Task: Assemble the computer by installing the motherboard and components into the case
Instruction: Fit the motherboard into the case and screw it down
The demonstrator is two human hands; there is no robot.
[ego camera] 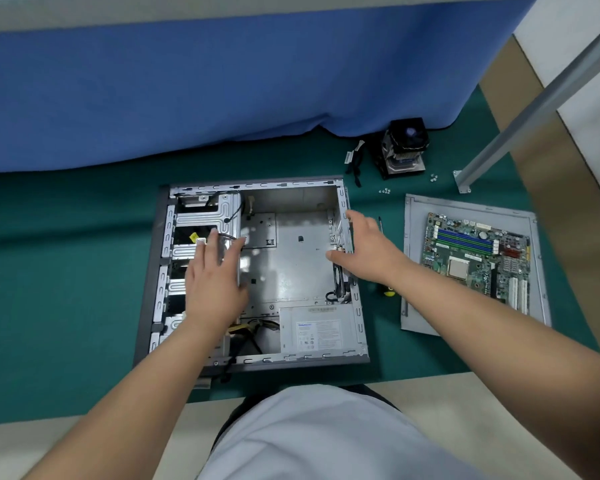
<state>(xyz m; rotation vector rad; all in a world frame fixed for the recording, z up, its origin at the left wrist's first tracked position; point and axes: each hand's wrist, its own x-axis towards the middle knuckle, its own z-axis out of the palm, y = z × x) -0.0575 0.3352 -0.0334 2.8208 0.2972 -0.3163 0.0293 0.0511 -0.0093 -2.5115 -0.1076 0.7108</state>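
Grey case (253, 362) on green mat (66, 289); blue cloth (187, 91) behind.

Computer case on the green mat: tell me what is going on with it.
A person is putting a computer together. The open case lies on its side, its main bay bare. The left hand rests with straight fingers on the drive cage; the right hand reaches over the case's right wall. The motherboard is not yet in: it sits on a grey panel to the right. A cooler fan and loose screws lie behind.
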